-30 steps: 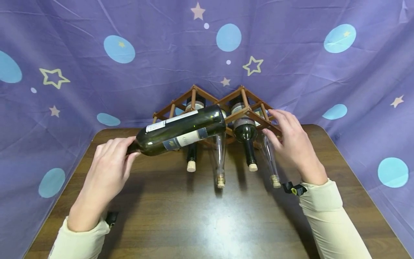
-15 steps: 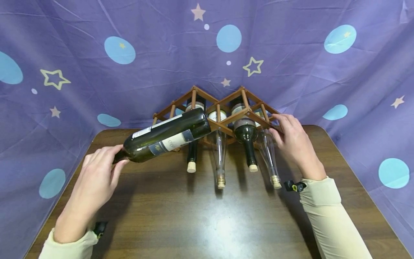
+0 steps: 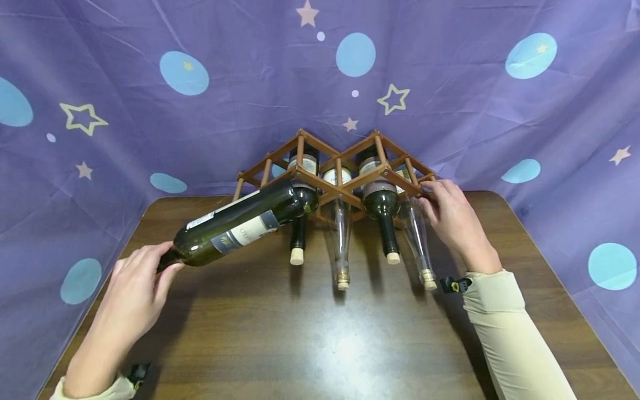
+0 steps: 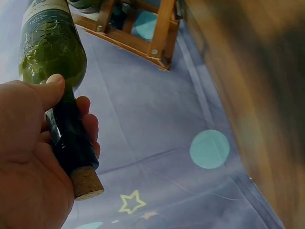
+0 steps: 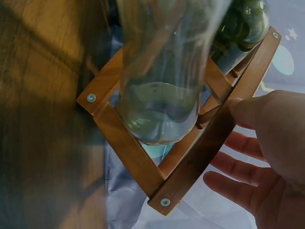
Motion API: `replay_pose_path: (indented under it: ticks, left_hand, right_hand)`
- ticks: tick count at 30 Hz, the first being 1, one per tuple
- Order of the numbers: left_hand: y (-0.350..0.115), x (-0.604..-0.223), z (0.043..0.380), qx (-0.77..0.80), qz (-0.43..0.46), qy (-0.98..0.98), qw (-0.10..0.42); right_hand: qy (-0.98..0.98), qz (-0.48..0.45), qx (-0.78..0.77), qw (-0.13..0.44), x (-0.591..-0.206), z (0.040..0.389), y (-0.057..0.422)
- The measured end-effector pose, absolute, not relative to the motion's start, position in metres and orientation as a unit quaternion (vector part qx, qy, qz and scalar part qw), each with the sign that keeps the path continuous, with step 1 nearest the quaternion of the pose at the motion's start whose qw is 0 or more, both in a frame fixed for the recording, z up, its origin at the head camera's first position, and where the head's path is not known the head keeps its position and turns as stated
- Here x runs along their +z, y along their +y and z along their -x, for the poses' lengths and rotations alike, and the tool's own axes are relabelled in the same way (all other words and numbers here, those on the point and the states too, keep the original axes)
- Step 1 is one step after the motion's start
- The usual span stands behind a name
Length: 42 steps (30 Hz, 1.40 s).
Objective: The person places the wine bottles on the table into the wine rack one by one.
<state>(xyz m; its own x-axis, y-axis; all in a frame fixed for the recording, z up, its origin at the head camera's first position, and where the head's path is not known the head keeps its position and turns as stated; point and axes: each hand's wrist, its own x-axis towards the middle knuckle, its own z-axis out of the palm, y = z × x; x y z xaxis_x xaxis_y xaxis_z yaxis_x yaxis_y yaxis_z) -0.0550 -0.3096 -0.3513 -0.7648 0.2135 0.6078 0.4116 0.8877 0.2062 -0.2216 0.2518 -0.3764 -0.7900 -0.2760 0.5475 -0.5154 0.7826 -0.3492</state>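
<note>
My left hand (image 3: 127, 294) grips a dark green wine bottle (image 3: 237, 228) by its neck, with the cork (image 4: 87, 183) showing below the fingers in the left wrist view. Tilted in the air, the bottle has its base up at the left front of a wooden wine rack (image 3: 364, 179), overlapping the rack in the head view. At the rack's right end, my right hand (image 3: 456, 219) holds the outer slat (image 5: 209, 143), thumb in front and fingers behind. A clear glass bottle (image 5: 159, 105) lies in the slot beside this hand.
Several bottles lie in the rack with necks toward me: a dark one (image 3: 298, 233), a clear one (image 3: 342, 239) and another dark one (image 3: 382, 205) among them. The rack stands at the back of a brown table (image 3: 280, 333), before a purple star-patterned cloth (image 3: 240, 83).
My left hand has moved left and toward me with the bottle, its base drawing away from the rack's middle to the left front. My right hand has shifted slightly and lies on the rack's end.
</note>
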Motion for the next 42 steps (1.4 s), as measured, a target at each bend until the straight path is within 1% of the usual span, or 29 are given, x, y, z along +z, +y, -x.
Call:
replay_pose_path:
  ticks: [7,17,23,28,35,42]
  left_hand:
    - [-0.321,-0.366,0.044,-0.174,0.148,-0.931,0.285]
    - [-0.327,-0.388,0.033,-0.191,0.121,-0.941,0.253]
    - [-0.328,-0.399,0.030,-0.197,0.105,-0.947,0.232]
    - [-0.327,-0.405,0.030,-0.207,0.091,-0.949,0.221]
    - [-0.326,-0.410,0.028,-0.231,0.061,-0.952,0.193]
    - [-0.325,-0.414,0.029,-0.238,0.057,-0.953,0.177]
  right_hand:
    - [-0.908,-0.226,0.248,0.252,-0.381,0.227,0.252]
    - [-0.918,-0.202,0.258,0.225,-0.382,0.229,0.252]
    - [-0.916,-0.191,0.268,0.228,-0.383,0.228,0.252]
    - [-0.915,-0.191,0.270,0.230,-0.382,0.228,0.252]
    - [-0.913,-0.197,0.269,0.235,-0.382,0.229,0.252]
    - [-0.916,-0.190,0.270,0.229,-0.382,0.228,0.251]
